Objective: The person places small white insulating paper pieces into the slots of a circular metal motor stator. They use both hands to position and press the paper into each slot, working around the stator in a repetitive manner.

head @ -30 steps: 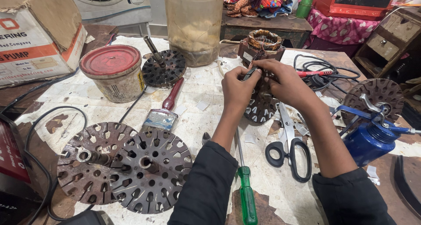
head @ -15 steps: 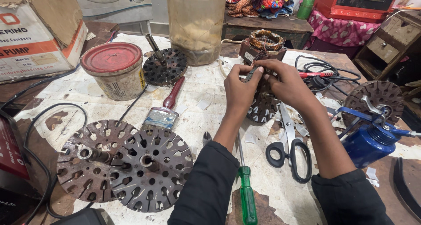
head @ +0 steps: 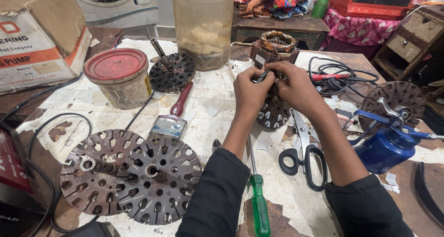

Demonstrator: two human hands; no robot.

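Left hand (head: 249, 90) and right hand (head: 296, 89): both pinching one small dark part (head: 262, 76) over slotted rotor disc (head: 274, 112). Scissors (head: 303, 149) at 5 o'clock; green screwdriver (head: 258, 195) at 6 o'clock.

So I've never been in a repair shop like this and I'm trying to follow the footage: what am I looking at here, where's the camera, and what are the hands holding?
The camera sits on the person's head and looks down at their own two bare hands over a paper-covered workbench. The left hand and right hand meet over a small dark piece, pinched between the fingers; what it is cannot be told. Under the hands lies a slotted metal disc, and behind them stands a copper-wound motor part. Around them: two larger slotted discs, a red-lidded tin, a paintbrush, black scissors, a green-handled screwdriver and a blue oil can.
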